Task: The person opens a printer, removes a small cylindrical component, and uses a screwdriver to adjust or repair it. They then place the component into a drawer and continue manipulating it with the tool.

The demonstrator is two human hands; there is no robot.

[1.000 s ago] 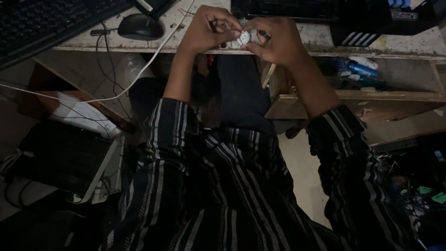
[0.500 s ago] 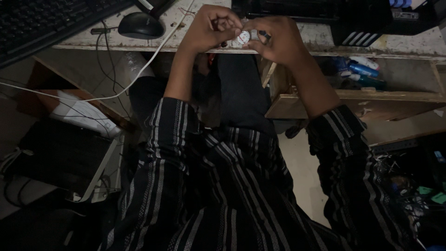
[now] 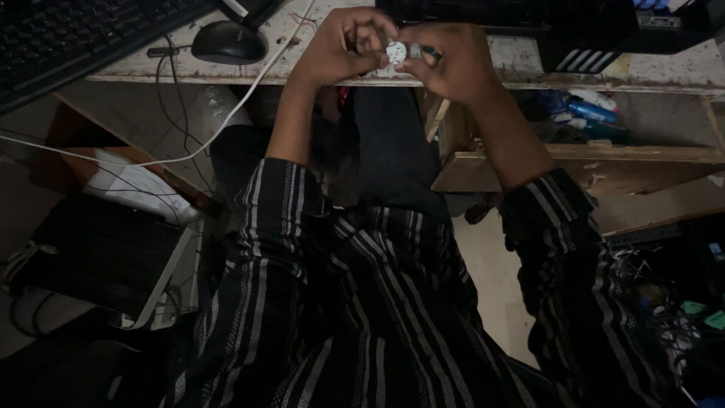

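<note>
One camera, worn on the person's head, is looking steeply down over the chest and lap toward the counter (image 3: 642, 72), which is running across the top of the frame. It is sitting close: the striped sleeves are filling the lower half, and the hands (image 3: 400, 53) are meeting at upper centre. The floor is showing at lower left. No second view is sharing the scene.
</note>
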